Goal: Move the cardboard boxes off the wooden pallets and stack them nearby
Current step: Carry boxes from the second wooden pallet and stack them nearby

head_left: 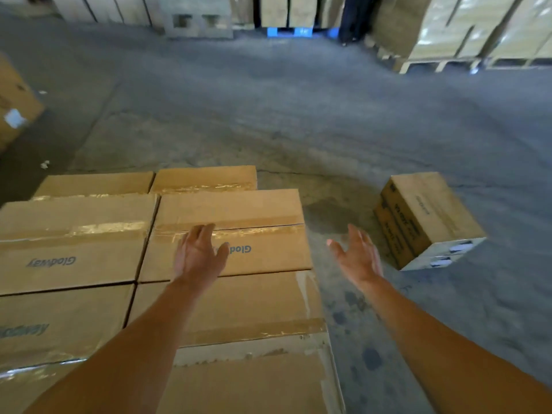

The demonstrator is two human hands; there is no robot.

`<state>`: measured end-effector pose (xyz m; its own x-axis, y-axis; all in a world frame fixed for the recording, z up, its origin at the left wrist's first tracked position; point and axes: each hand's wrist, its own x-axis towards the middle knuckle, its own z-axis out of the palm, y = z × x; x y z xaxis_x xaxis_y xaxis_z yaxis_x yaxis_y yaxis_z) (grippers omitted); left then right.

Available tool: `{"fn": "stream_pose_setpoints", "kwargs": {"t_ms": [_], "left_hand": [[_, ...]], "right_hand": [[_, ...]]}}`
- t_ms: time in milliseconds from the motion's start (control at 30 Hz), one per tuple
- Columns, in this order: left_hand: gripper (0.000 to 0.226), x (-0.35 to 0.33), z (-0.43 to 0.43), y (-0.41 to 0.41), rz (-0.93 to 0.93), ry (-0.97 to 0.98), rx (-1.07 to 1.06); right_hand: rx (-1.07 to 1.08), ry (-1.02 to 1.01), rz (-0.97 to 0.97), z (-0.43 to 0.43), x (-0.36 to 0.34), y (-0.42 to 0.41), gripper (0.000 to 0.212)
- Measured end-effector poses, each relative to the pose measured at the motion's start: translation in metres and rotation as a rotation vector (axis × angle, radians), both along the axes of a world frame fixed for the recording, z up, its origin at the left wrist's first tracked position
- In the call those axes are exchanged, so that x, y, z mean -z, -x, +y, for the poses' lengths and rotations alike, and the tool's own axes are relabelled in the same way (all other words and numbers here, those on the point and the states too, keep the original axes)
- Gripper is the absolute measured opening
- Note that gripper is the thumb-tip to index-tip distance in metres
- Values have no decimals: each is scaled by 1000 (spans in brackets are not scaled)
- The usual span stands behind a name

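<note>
On top of the packed stack (74, 243) sits the taped brown cardboard box (239, 210). Our left hand (198, 252) spreads above its lid, our right hand (357, 255) spreads off its right edge, both empty. We judge a reach: next, grip both sides, then carry it towards the two-box cardboard pile (427, 216) on the floor.

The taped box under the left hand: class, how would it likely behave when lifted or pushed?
The taped box is probably stiff: its top lies flat and square-edged. The glossy tape may be slippery, so grip bare cardboard. Flat-sided and wide, it should slide rather than roll.
</note>
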<state>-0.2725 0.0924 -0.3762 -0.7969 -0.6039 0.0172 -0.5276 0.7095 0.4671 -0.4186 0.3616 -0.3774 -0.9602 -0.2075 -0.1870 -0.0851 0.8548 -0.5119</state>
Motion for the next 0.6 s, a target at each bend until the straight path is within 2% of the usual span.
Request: {"fn": "stream_pose_setpoints", "kwargs": {"t_ms": [133,300,600], "left_hand": [[53,-54,46,18,82,85,196],[56,-111,122,46,118,157,386],[60,-142,271,131,224,207,594]], "right_hand": [[94,15,104,55,-63,-21,75],[256,56,213,129,-109,-41,64],[438,90,255,278,-124,-11,62]]}}
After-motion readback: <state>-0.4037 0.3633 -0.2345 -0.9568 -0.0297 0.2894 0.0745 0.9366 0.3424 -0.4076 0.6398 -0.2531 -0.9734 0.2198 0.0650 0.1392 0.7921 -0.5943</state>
